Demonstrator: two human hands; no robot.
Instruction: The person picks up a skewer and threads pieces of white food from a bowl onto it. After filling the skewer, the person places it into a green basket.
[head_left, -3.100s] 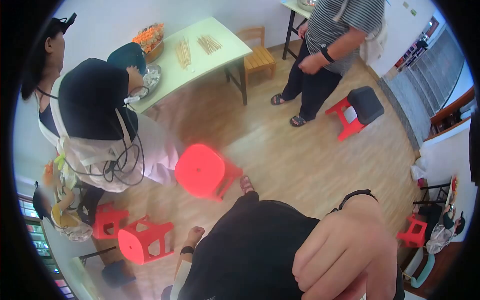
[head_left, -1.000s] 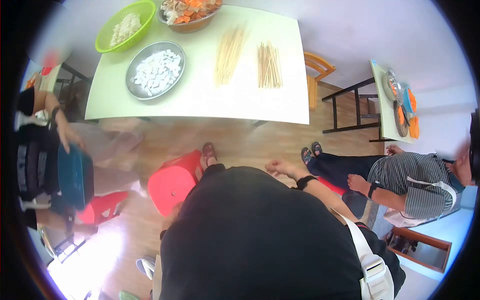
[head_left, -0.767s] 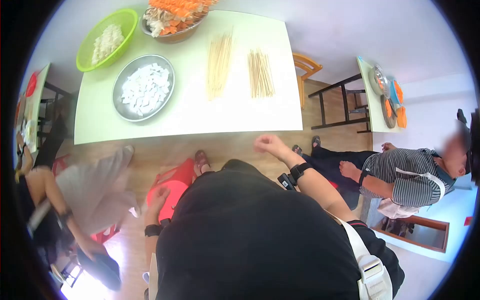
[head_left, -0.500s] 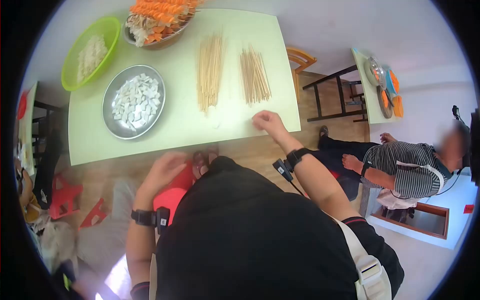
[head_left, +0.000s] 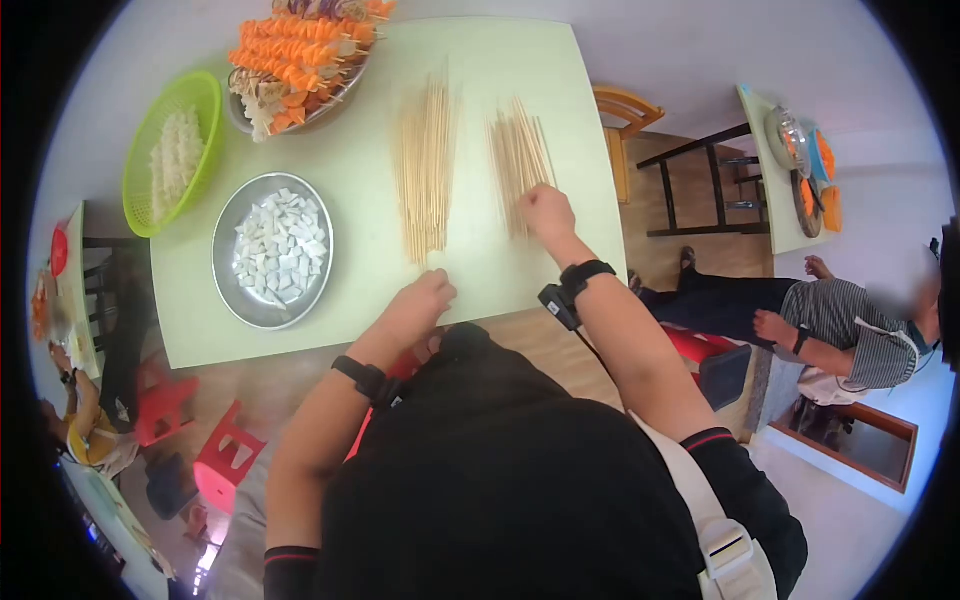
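Observation:
My left hand (head_left: 424,298) is at the table's near edge, just below the lower ends of the longer bundle of bamboo skewers (head_left: 423,170). Its fingers are pinched together; whatever they hold is hidden. My right hand (head_left: 549,212) is closed over the lower right end of the second bundle of bamboo skewers (head_left: 518,150). Its curled fingers touch the sticks there, but I cannot see whether one is gripped. To the left, a round metal bowl (head_left: 222,250) holds many white cut pieces (head_left: 285,245).
A green plastic basket (head_left: 212,150) with pale, stringy food stands at the far left. Behind the metal bowl, another bowl is heaped with orange food skewers (head_left: 290,50). A wooden chair (head_left: 622,110) stands beyond the right edge. A seated person (head_left: 845,325) is at the right; red stools (head_left: 230,455) stand lower left.
My left hand has risen from below the table edge to the longer bundle's lower ends, over where a small white piece lay. My right hand has moved up onto the right skewers. The view has shifted.

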